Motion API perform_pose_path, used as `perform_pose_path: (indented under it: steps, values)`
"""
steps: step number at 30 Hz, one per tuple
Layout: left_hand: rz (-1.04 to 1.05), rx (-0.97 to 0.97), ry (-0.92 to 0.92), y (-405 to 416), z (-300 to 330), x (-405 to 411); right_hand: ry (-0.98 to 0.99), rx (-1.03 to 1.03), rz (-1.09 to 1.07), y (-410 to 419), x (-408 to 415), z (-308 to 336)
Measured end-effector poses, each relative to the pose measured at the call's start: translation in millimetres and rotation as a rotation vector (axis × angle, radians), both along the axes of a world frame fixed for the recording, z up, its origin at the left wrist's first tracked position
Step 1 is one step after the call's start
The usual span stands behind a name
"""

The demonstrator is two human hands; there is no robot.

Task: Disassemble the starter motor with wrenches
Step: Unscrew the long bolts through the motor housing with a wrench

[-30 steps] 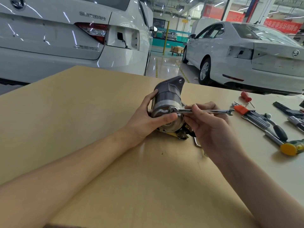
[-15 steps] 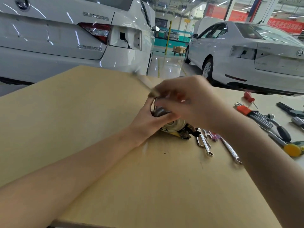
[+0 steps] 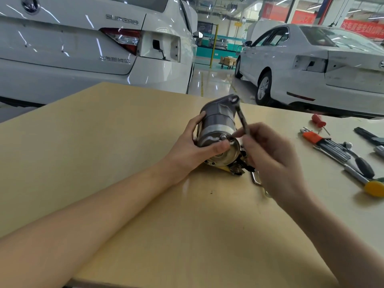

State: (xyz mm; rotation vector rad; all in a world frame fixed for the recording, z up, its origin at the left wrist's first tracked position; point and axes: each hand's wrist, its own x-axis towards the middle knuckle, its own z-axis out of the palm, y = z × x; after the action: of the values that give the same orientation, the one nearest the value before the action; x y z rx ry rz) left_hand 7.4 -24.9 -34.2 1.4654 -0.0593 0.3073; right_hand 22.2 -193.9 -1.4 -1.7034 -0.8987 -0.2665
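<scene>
Now | starter motor (image 3: 216,129) gripped by left hand (image 3: 193,150) | wrench (image 3: 242,119) in right hand (image 3: 270,154)

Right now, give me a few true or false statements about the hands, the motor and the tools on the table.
1. The left hand grips the starter motor. True.
2. The right hand is empty. False: it holds a wrench.
3. The motor rests on the table. True.
4. The red screwdriver lies left of the motor. False: it lies to the right.
</scene>
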Motion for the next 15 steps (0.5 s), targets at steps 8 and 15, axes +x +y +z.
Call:
perform_pose_path:
  steps: [8, 15]
  values:
    - [-0.031, -0.053, 0.000, 1, -1, 1, -0.199, 0.011, -0.185, 10, -4, -3]
    - [-0.035, -0.034, 0.003, 3, -2, 1, -0.350, -0.001, -0.261, 13, -4, -2]
